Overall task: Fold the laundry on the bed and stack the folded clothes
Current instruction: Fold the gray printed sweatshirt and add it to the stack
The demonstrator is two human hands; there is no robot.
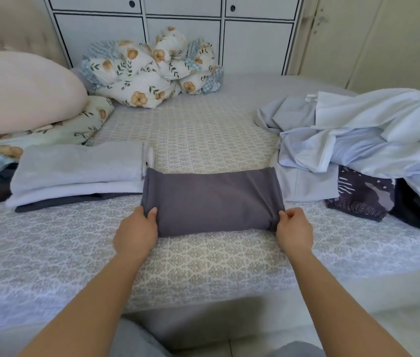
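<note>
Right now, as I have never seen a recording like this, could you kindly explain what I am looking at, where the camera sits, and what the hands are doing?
There is no machine here: a person is folding laundry, filmed by one wide-angle camera worn on their head, looking forward and down, so you see their own bare arms. The left hand and right hand each pinch a near corner of a folded dark grey garment lying on the patterned bed sheet. To the left sits a stack of folded clothes, pale pieces on top of a dark one. To the right lies a pile of unfolded clothes, mostly light blue and white. Farther back are a floral duvet bundled up, and a pink pillow.
</note>
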